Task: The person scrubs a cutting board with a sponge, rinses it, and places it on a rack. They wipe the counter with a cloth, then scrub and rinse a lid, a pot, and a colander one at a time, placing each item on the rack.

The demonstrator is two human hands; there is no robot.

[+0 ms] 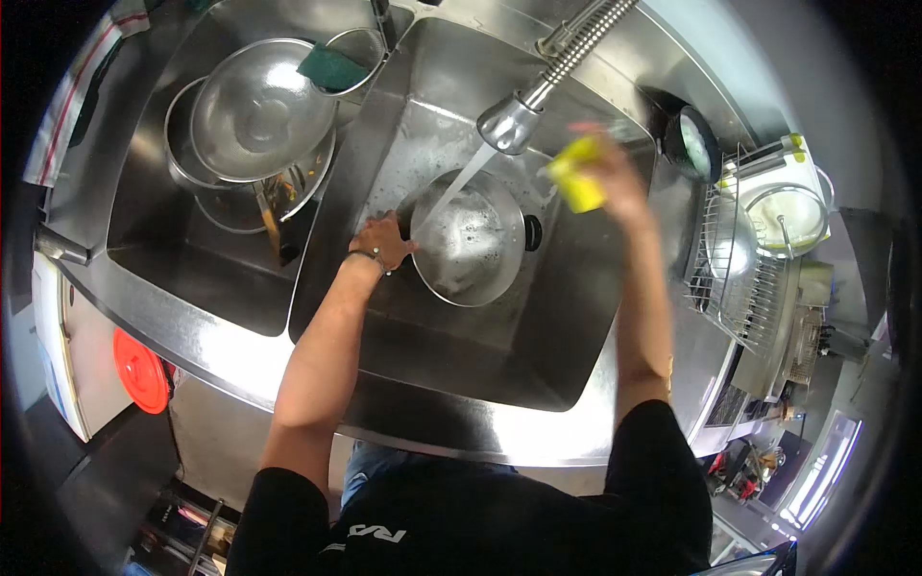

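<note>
Head view. The left hand [382, 240] lay at the left rim of a steel bowl [471, 252], its grip closed on that rim. The bowl stood tilted on the floor of the right sink basin [538, 336], near the drain, with its wet inside turned up. A stream of water ran from the spray head [509, 123] of the tap down into the bowl. The right hand [615, 178] was raised above the bowl's right side, blurred, its grip closed around a yellow sponge [579, 176]; hand and sponge were apart from the bowl. In the left basin [154, 240] stood stacked pots with an upturned metal dish [261, 108] on top, and a green scouring pad [331, 67] lay just beside it. A dish rack [735, 259] stood on the table to the right of the sink.
</note>
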